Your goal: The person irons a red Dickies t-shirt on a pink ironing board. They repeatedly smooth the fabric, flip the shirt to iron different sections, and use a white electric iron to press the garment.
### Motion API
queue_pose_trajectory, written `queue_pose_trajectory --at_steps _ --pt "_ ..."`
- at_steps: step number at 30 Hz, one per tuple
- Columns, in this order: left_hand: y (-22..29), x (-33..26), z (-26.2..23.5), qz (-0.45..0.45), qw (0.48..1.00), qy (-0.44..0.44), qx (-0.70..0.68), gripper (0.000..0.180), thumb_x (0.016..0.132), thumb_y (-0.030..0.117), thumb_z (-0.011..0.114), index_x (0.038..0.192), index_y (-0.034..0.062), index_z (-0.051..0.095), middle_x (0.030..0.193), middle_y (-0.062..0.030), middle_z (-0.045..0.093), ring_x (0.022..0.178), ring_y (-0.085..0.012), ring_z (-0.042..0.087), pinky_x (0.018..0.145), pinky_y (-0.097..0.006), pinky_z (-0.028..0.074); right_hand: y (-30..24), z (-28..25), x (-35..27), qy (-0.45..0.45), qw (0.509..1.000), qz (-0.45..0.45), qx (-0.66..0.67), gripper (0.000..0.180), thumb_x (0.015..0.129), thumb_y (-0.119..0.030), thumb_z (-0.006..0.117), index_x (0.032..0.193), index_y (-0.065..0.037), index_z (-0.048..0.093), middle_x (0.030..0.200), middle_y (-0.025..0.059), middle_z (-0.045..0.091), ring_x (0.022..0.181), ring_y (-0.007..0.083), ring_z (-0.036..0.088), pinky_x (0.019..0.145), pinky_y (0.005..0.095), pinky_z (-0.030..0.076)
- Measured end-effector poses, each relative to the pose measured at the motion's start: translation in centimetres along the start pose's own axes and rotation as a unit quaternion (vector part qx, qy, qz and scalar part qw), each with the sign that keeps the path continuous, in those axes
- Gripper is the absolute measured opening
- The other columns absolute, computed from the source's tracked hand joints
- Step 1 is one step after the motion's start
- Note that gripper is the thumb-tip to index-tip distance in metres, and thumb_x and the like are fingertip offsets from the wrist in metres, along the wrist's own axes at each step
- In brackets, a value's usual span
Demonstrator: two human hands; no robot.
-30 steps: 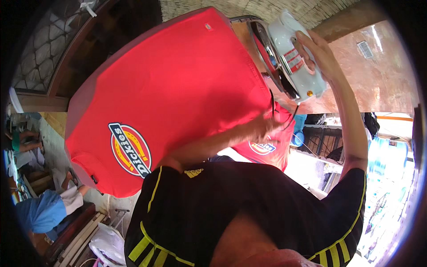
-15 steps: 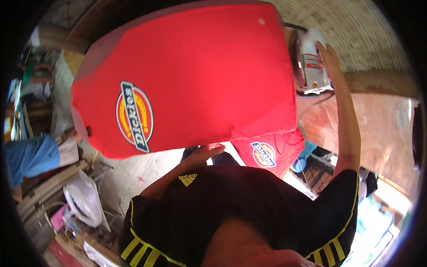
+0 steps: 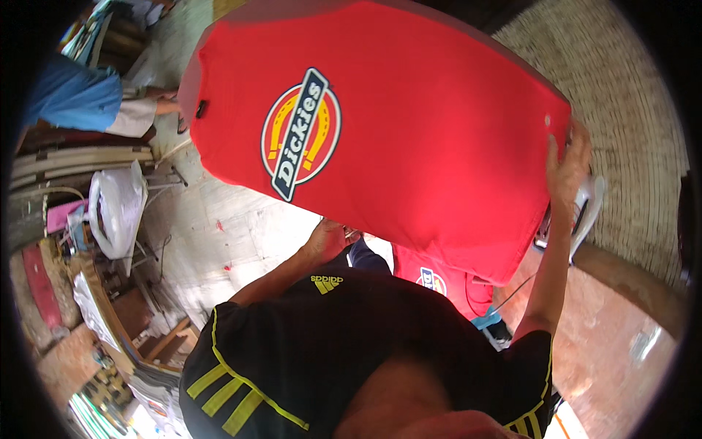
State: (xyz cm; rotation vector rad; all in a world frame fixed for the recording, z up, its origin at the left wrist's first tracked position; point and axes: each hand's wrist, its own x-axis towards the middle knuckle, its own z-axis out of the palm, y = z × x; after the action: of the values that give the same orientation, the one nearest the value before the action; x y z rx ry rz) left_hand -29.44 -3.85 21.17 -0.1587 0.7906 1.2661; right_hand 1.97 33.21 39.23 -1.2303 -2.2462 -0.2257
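Note:
A red T-shirt (image 3: 439, 146) with a round printed badge lies spread over a padded, grey-edged board. At its right end my right hand (image 3: 572, 167) grips the cloth, thumb on top and fingers over the edge. Just beyond that wrist stands a white clothes iron (image 3: 586, 219), partly hidden by my forearm. My left hand (image 3: 329, 240) is at the near edge of the shirt with its fingers curled in; what they hold, if anything, is hidden. More red cloth (image 3: 475, 293) with a similar badge hangs below the near right edge.
Someone in a blue top (image 3: 80, 95) and beige shorts is at the left. Near them stand a white plastic chair (image 3: 117, 212) and stacked wooden boards (image 3: 80, 157). A ribbed mat (image 3: 621, 124) and a brownish panel (image 3: 614, 322) lie to the right.
My right hand has let go of the iron and taken hold of the shirt's right end. My left hand's fingers have curled in by the near edge. The view has turned.

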Motion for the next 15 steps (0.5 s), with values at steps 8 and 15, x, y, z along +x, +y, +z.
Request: queue_pose_trajectory --at_steps 8,15 --pt "1.1 2.7 -5.9 0.082 0.996 0.035 -0.010 0.049 0.092 0.043 0.065 0.133 0.0185 0.051 0.125 0.0017 0.060 0.118 -0.0172 0.054 0.097 -0.041 0.042 -3.6 12.5 8.8 -0.150 0.988 -0.005 -0.032 0.052 0.097 -0.044 0.055 0.138 -0.012 0.053 0.141 0.0142 0.051 0.130 0.0346 0.048 0.105 0.0534 0.037" --pt "2.1 -1.0 -5.4 -0.101 0.995 0.008 0.010 0.049 0.095 0.012 0.062 0.140 0.0174 0.043 0.131 -0.0039 0.057 0.120 -0.0192 0.055 0.098 -0.042 0.046 -4.3 8.9 10.8 -0.360 0.919 0.150 0.060 0.062 0.094 -0.043 0.063 0.132 0.006 0.055 0.132 0.0196 0.059 0.121 0.0310 0.055 0.104 0.0353 0.040"
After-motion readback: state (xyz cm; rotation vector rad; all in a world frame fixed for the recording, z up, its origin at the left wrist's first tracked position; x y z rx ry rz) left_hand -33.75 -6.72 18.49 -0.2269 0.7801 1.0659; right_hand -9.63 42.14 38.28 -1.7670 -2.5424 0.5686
